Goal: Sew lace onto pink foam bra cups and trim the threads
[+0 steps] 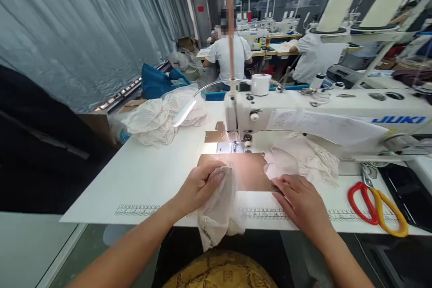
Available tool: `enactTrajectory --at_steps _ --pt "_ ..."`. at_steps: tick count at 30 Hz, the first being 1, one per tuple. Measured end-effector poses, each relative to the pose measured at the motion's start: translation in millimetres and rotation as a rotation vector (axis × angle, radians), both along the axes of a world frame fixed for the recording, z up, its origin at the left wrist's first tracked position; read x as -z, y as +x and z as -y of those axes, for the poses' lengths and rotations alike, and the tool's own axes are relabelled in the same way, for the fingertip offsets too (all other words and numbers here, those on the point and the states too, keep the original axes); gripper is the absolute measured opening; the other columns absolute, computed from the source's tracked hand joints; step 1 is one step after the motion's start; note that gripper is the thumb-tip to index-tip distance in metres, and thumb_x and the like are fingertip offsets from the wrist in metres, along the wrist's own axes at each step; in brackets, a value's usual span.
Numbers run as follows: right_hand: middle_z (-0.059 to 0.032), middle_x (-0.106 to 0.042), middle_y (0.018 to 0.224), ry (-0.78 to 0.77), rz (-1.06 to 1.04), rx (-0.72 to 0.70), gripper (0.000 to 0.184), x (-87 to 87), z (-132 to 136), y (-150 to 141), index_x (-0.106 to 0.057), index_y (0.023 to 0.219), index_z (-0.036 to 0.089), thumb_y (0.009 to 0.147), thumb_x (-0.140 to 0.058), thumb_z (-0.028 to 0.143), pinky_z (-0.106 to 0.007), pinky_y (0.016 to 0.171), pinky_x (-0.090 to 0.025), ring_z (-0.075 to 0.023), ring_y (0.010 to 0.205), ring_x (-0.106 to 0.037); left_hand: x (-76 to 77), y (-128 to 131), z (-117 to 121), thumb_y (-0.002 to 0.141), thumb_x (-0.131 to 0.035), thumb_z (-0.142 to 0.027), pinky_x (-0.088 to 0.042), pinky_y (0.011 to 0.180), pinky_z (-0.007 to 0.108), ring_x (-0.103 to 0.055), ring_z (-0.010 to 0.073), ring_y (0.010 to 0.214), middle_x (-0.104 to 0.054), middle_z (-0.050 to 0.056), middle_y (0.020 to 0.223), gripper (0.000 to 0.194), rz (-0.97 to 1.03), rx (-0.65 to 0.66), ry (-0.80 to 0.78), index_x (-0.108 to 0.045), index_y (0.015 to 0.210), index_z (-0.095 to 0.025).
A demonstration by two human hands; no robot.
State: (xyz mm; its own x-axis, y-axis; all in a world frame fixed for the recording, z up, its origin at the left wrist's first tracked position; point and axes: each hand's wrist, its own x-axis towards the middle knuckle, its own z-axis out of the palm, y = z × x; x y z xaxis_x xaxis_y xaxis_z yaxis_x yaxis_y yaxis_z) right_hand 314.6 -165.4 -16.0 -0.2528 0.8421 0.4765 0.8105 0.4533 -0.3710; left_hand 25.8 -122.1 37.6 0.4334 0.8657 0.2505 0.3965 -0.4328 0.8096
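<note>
My left hand (201, 185) pinches the top of a cream fabric piece (216, 211), which hangs down over the table's front edge. My right hand (302, 200) is closed around a small dark object (277, 185), mostly hidden by the fingers, at the right edge of a brown sheet (251, 171) on the tabletop. Just beyond both hands stands a white JUKI sewing machine (303, 117), its presser foot (235, 146) lit from above. More cream fabric (300, 159) lies bunched under the machine arm, close to my right hand.
Red-and-yellow-handled scissors (377, 207) and a black phone-like slab (407, 195) lie at the right. A heap of cream fabric (162, 114) sits at the table's back left. A printed ruler (263, 213) runs along the front edge. Other people work at machines ahead.
</note>
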Motion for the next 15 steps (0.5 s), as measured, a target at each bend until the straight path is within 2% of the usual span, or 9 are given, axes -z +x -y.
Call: enactTrajectory --at_steps 2,4,5,7,9,11,13,15 --pt "-0.0093 -0.066 0.099 -0.068 -0.256 -0.077 0.025 -15.4 3.0 -24.6 -0.064 0.111 0.023 0.091 -0.053 0.033 -0.038 0.078 -0.049 -0.0225 0.087 -0.061 4.3 -11.8 4.0 0.096 -0.044 -0.030 -0.043 0.067 0.024 -0.055 0.0131 0.073 -0.061 0.002 0.084 0.021 -0.052 0.018 0.028 -0.060 0.101 -0.018" --pt "-0.0051 -0.064 0.090 -0.201 -0.463 -0.215 0.028 -32.8 3.5 -56.9 -0.060 0.115 0.024 0.089 -0.056 0.035 -0.034 0.073 -0.049 -0.0176 0.074 -0.059 6.4 -17.8 9.1 0.096 -0.044 -0.030 -0.042 0.068 0.025 -0.054 0.0137 0.073 -0.060 0.002 0.079 0.022 -0.102 0.035 0.055 -0.061 0.094 -0.016" --pt "-0.0043 -0.063 0.091 -0.248 -0.514 -0.265 0.035 -40.3 1.9 -74.1 -0.057 0.120 0.024 0.087 -0.059 0.036 -0.032 0.071 -0.049 -0.0164 0.072 -0.058 6.8 -19.8 11.7 0.096 -0.043 -0.030 -0.041 0.068 0.025 -0.053 0.0139 0.072 -0.059 0.002 0.077 0.024 -0.108 0.043 0.063 -0.061 0.090 -0.016" --pt "-0.0045 -0.062 0.096 -0.368 -0.514 -0.277 0.043 -50.0 -4.6 -105.6 -0.053 0.123 0.023 0.083 -0.064 0.035 -0.027 0.061 -0.046 -0.0141 0.068 -0.054 7.6 -23.9 16.5 0.096 -0.042 -0.030 -0.041 0.070 0.026 -0.053 0.0145 0.073 -0.059 0.002 0.076 0.026 -0.065 0.041 0.069 -0.061 0.087 -0.015" --pt "-0.0020 -0.062 0.087 -0.492 -0.481 -0.298 0.031 -51.4 -13.7 -129.2 -0.058 0.109 0.022 0.082 -0.064 0.034 -0.025 0.058 -0.042 -0.0130 0.066 -0.051 9.4 -30.2 20.8 0.095 -0.043 -0.031 -0.043 0.073 0.026 -0.055 0.0153 0.077 -0.062 0.004 0.081 0.026 0.013 0.015 0.052 -0.062 0.088 -0.015" --pt "0.0010 -0.056 0.072 -0.609 -0.501 -0.317 0.018 -46.4 -21.9 -144.1 -0.060 0.086 0.019 0.082 -0.064 0.036 -0.023 0.055 -0.036 -0.0121 0.063 -0.047 13.2 -39.0 24.7 0.095 -0.045 -0.033 -0.044 0.073 0.026 -0.056 0.0155 0.077 -0.063 0.004 0.082 0.028 0.088 -0.038 -0.016 -0.064 0.087 -0.014" --pt "0.0033 -0.047 0.064 -0.752 -0.604 -0.340 0.028 -39.0 -26.6 -153.5 -0.054 0.071 0.018 0.080 -0.065 0.042 -0.022 0.051 -0.031 -0.0104 0.059 -0.041 18.2 -48.6 27.9 0.095 -0.043 -0.039 -0.044 0.066 0.025 -0.055 0.0145 0.071 -0.063 0.004 0.077 0.037 0.163 -0.111 -0.129 -0.066 0.083 -0.013" --pt "0.0043 -0.044 0.063 -0.923 -0.758 -0.397 0.034 -33.0 -26.7 -160.6 -0.052 0.070 0.018 0.078 -0.067 0.047 -0.021 0.051 -0.030 -0.0093 0.057 -0.039 22.6 -57.7 29.1 0.095 -0.042 -0.045 -0.045 0.063 0.025 -0.056 0.0145 0.069 -0.065 0.005 0.076 0.044 0.238 -0.210 -0.233 -0.068 0.082 -0.012"
